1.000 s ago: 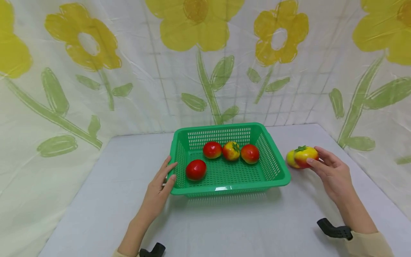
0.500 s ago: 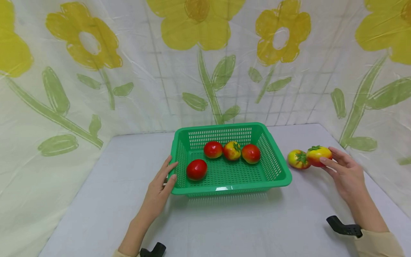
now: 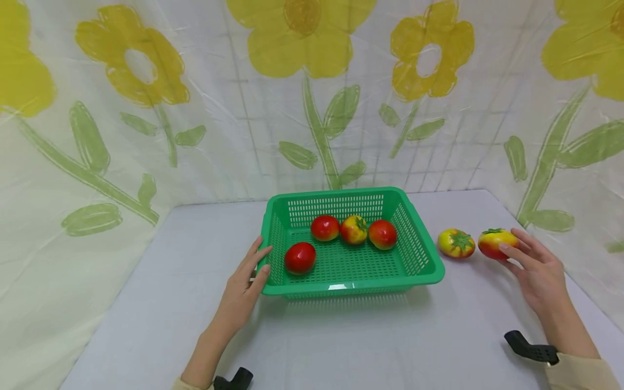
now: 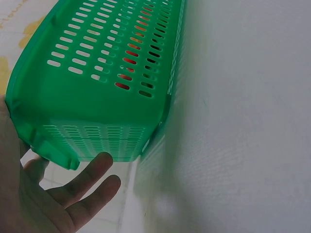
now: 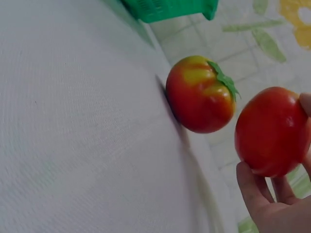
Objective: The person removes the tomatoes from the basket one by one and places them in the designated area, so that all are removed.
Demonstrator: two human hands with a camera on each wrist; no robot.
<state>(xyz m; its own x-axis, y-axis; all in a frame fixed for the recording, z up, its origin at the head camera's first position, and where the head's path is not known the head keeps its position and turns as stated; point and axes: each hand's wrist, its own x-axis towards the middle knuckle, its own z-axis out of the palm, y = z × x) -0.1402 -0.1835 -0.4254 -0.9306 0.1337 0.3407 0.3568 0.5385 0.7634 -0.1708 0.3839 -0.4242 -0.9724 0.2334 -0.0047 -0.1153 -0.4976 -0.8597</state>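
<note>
My right hand (image 3: 543,273) grips a red-and-yellow tomato (image 3: 496,244) with a green leafy top. In the right wrist view, thumb and fingers hold this tomato (image 5: 272,131) by its side, slightly apart from a second tomato (image 5: 199,94). That second tomato (image 3: 456,243) rests on the table right of the green plastic basket (image 3: 348,286). At the basket's left end, my left hand (image 3: 239,292) holds the rim, thumb and a finger over it. The left wrist view shows other fingers (image 4: 90,177) extending below the rim of the basket (image 4: 92,97).
Several tomatoes lie in the basket: a red one (image 3: 299,258) at front left, and a row along the back with a yellowish one (image 3: 353,229) in it. A white cloth covers the table (image 3: 351,341). Behind hangs a curtain (image 3: 219,151) with yellow flowers.
My right hand has moved right with its tomato, drawing it away from the second tomato, which now shows fully. The left hand and basket stay in place.
</note>
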